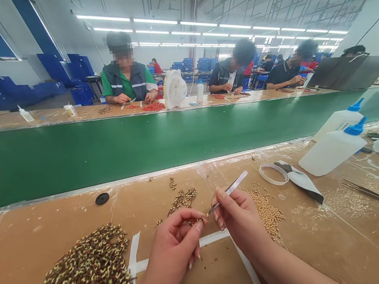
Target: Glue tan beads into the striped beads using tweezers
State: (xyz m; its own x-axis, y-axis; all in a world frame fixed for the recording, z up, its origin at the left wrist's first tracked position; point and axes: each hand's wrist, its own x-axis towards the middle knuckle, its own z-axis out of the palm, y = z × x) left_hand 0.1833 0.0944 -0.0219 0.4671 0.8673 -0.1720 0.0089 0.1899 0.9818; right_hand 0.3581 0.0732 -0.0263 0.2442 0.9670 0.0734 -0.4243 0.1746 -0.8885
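You work under bright, even light from long tube lamps (pixel 156 21) on the ceiling, so your left hand (pixel 175 248) and right hand (pixel 239 217) cast only faint, soft shadows on the brown table (pixel 30 237). The tweezers (pixel 232 187) catch a white glint. The wide lens bows the green belt (pixel 141 143) and stretches the edges. The people (pixel 125 78) opposite are partly pixelated; the piece (pixel 200 220) at your left fingertips is too small to resolve.

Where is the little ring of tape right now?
In the head view the ring of tape lies on the brown table, right of centre, beyond the right hand, between the tan beads and the white squeeze bottles.
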